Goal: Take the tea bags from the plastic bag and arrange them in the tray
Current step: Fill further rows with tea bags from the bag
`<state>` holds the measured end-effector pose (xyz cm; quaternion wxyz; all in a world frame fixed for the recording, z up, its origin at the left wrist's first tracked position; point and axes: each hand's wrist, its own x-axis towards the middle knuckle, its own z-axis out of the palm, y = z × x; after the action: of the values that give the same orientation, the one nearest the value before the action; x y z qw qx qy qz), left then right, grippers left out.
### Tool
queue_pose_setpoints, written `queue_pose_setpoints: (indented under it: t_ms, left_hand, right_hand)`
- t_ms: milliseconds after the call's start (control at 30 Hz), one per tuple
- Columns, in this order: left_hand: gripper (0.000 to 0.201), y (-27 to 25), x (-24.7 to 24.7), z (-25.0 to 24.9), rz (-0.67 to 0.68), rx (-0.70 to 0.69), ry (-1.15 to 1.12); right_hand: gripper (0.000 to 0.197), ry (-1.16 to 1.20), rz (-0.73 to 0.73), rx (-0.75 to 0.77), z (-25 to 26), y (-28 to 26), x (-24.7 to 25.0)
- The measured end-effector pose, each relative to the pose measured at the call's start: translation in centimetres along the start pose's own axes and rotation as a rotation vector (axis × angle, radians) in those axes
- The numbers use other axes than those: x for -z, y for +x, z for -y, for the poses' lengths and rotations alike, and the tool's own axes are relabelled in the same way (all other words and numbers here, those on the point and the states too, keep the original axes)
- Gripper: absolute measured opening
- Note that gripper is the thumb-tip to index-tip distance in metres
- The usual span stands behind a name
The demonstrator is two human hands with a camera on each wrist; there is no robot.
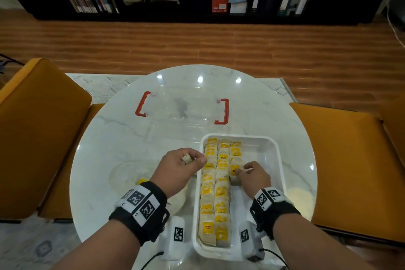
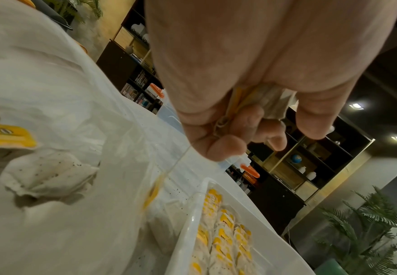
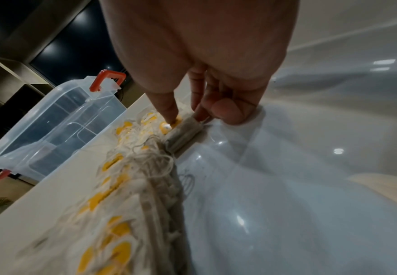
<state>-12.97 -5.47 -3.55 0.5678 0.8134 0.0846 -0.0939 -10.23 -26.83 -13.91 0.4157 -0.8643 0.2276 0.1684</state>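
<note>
The plastic bag (image 1: 140, 173) is largely hidden behind the left hand (image 1: 182, 167), whose curled fingers grip a crumpled tea bag (image 2: 258, 100). The right hand (image 1: 252, 174) pinches a tea bag (image 3: 184, 133) at the third row's end. Yellow-tagged tea bags (image 1: 215, 195) are packed in rows in the white tray (image 1: 278, 160). An empty clear box (image 1: 182, 107) is set farther across the surface (image 1: 122, 138).

head overhead, wrists close (sharing tray (image 1: 276, 149))
</note>
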Motion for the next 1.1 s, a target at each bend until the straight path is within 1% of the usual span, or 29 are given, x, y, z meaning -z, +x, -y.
queue_pose_setpoints:
  t_ms: [133, 167, 200, 267, 300, 367, 433, 467, 500, 567, 600, 633, 667, 733, 767, 833, 867, 900, 1000, 1100]
  left_hand:
    - [0.007, 0.0, -0.1, 0.1, 0.009, -0.011, -0.007]
    - [0.008, -0.1, -0.3, 0.0, 0.015, 0.001, -0.032]
    - [0.011, -0.1, -0.4, -0.1, 0.019, 0.037, -0.109]
    - [0.029, 0.0, -0.7, 0.1, 0.022, 0.183, -0.415]
    - [0.038, 0.0, -0.7, 0.1, 0.026, 0.270, -0.594]
    - [0.047, 0.1, -0.5, -0.3, 0.054, 0.398, -0.888]
    - [0.053, 0.1, -0.2, -1.1, 0.083, 0.435, -1.075]
    - [0.056, 0.0, -0.1, -1.5, 0.093, 0.425, -1.130]
    - [0.059, 0.0, -0.1, -2.0, 0.107, 0.405, -1.173]
    - [0.061, -0.1, 0.0, -2.9, 0.126, 0.358, -1.250]
    - [0.062, -0.1, 0.0, -3.2, 0.124, 0.340, -1.282]
    - [0.062, -0.1, 0.0, -3.5, 0.118, 0.329, -1.306]
    - [0.063, 0.0, 0.0, -3.8, 0.111, 0.322, -1.321]
    - [0.064, -0.1, -0.1, -4.4, 0.111, 0.318, -1.323]
    - [0.065, -0.2, -0.2, -4.6, 0.117, 0.321, -1.321]
    - [0.067, -0.3, -0.4, -4.7, 0.124, 0.329, -1.331]
    - [0.068, -0.4, -0.5, -4.8, 0.132, 0.331, -1.336]
    - [0.070, -0.5, -0.6, -4.9, 0.150, 0.326, -1.339]
    - [0.081, -0.8, -1.1, -4.8, 0.197, 0.315, -1.338]
    - [0.086, -0.8, -1.4, -4.8, 0.226, 0.317, -1.350]
  right_hand:
    - [0.025, -0.034, 0.020, -0.002, 0.1, 0.1, -0.1]
    - [0.026, -0.033, 0.023, -0.007, 0.1, 0.1, -0.1]
    - [0.029, -0.028, 0.023, -0.010, 0.1, 0.1, -0.1]
    - [0.034, -0.024, -0.009, 0.013, 0.4, 0.0, 0.2]
    - [0.035, -0.020, -0.036, 0.049, 0.7, -0.2, 0.5]
    - [0.030, 0.022, -0.057, 0.169, 2.1, -0.9, 1.3]
    - [0.018, 0.108, -0.004, 0.322, 3.9, -2.2, 1.8]
    - [0.011, 0.148, 0.046, 0.394, 4.8, -3.0, 2.1]
    - [0.010, 0.179, 0.111, 0.463, 5.6, -3.8, 2.4]
    - [0.027, 0.208, 0.249, 0.591, 6.9, -5.2, 3.0]
    - [0.034, 0.219, 0.295, 0.635, 7.5, -5.8, 3.2]
    - [0.037, 0.245, 0.309, 0.673, 7.9, -6.3, 3.4]
    - [0.038, 0.285, 0.279, 0.719, 8.4, -6.9, 3.6]
    - [0.032, 0.328, 0.143, 0.854, 9.3, -7.8, 4.2]
    - [0.026, 0.300, 0.088, 0.936, 9.8, -8.0, 4.5]
    - [0.016, 0.158, 0.004, 1.087, 10.5, -8.0, 4.6]
    - [0.016, 0.086, -0.030, 1.132, 10.8, -7.9, 4.6]
    - [0.019, 0.025, -0.045, 1.156, 11.0, -7.6, 4.6]
    - [0.022, -0.103, -0.023, 1.183, 11.6, -7.2, 4.8]
    - [0.026, -0.141, -0.019, 1.229, 11.7, -7.4, 5.2]
